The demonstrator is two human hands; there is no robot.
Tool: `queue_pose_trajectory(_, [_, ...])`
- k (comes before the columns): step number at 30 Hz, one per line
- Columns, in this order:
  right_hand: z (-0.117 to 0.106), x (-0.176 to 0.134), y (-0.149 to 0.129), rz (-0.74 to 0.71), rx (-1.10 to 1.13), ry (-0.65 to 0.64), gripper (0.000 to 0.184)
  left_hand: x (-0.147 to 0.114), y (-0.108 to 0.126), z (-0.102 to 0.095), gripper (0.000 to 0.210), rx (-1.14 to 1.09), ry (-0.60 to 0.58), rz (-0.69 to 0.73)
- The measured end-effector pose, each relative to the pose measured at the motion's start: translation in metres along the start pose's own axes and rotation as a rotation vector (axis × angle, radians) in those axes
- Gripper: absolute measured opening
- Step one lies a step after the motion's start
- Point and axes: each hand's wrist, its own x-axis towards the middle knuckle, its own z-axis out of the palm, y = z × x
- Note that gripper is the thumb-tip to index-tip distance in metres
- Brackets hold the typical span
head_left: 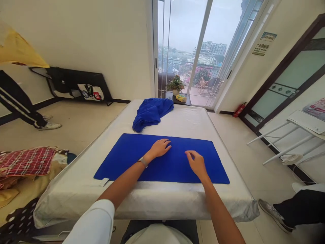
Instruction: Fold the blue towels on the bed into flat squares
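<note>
One blue cloth [169, 167] lies spread under the left hand [158, 148], and look: that hand rests palm-down, fingers loosely extended, gripping nothing, apparently to hold the fabric smooth. Just rightward, the right hand [197, 162] curls thumb towards fingertips; whether it pinches anything, I can't tell. Beyond the left hand sits a rumpled blue pile [149, 113], seemingly placed there to leave working room.

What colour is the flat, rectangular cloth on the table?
The flat cloth is plain blue, clearest in the head view.

Both hands [159, 148] over a flat blue cloth [172, 166] on a white-covered table [191, 118], rumpled blue bundle [151, 113] beyond.
</note>
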Motion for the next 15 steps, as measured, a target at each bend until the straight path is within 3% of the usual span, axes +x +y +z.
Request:
queue_pose_trajectory(4, [0.054,0.065,0.000,-0.078,-0.378,-0.184,0.044,0.021,0.014,0.025,0.059,-0.023,0.047,0.003])
queue_pose_trajectory(9, [0.095,0.098,0.014,-0.029,-0.602,-0.313,0.057,0.005,-0.015,0.018,0.058,0.009,0.024,-0.010])
queue_pose_trajectory(12, [0.090,0.097,0.034,-0.005,-0.657,-0.332,0.061,-0.021,-0.057,-0.002,0.060,0.083,-0.033,-0.118])
queue_pose_trajectory(15, [0.058,0.094,0.066,0.066,-0.722,-0.330,0.064,-0.054,-0.110,-0.028,0.065,0.165,-0.097,-0.296])
